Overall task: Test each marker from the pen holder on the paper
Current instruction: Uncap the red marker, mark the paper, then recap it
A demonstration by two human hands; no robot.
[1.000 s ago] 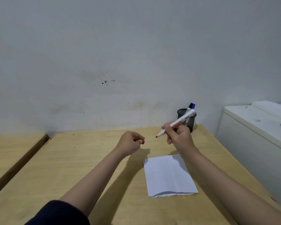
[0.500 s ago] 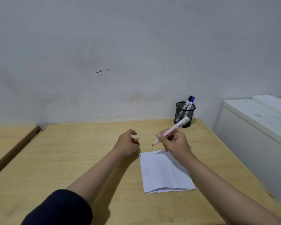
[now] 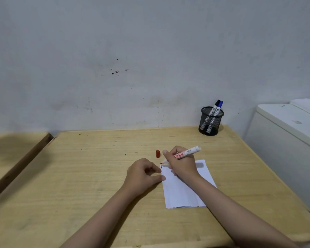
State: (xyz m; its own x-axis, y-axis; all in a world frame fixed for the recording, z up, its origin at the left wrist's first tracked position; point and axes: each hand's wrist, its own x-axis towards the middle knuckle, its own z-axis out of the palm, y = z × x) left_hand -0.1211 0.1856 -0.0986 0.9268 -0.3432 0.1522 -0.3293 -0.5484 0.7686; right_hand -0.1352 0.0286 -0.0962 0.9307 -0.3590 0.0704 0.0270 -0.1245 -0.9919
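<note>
Now I see right hand (image 3: 182, 164) clamped on white marker (image 3: 183, 154), red tip at paper's (image 3: 184, 191) upper-left corner, frame centre. Left hand (image 3: 141, 173) loosely curled, fingertips pinning paper edge. Red cap (image 3: 157, 153) standing on wooden table (image 3: 79, 176). Holder (image 3: 211, 121) upper right, by grey wall (image 3: 132, 51).

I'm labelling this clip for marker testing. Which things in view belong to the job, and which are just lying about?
Part of the job: red marker in the right hand; red cap on the table; paper steadied by the left hand; pen holder with two markers.

Lying about: white cabinet at right; second table at left.
</note>
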